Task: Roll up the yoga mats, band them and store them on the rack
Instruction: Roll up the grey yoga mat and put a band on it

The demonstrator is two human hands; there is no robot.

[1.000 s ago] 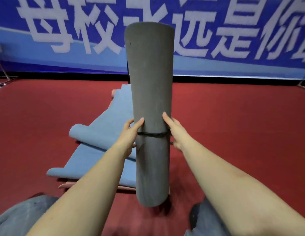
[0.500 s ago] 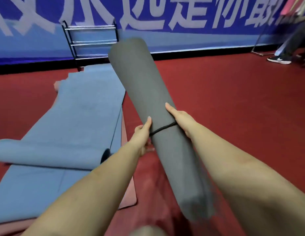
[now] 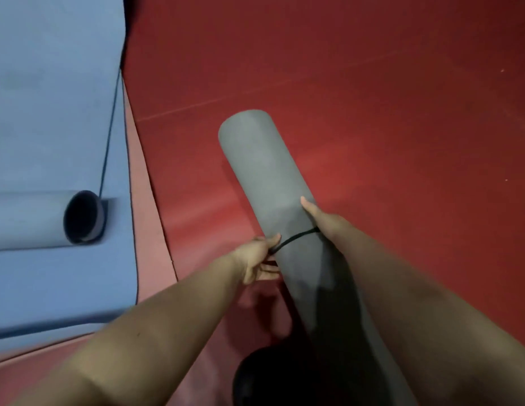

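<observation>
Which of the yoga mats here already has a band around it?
The dark grey rolled mat, held by both hands, has a thin black band around it. The light blue mat is only partly rolled, with no band visible.

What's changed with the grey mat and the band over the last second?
The rolled grey mat has tipped from upright to a forward lean, far end lower, as the view swung down to the floor. The left hand and right hand still hold it at the black band, which stays round the roll. The blue mat remains unrolled.
</observation>
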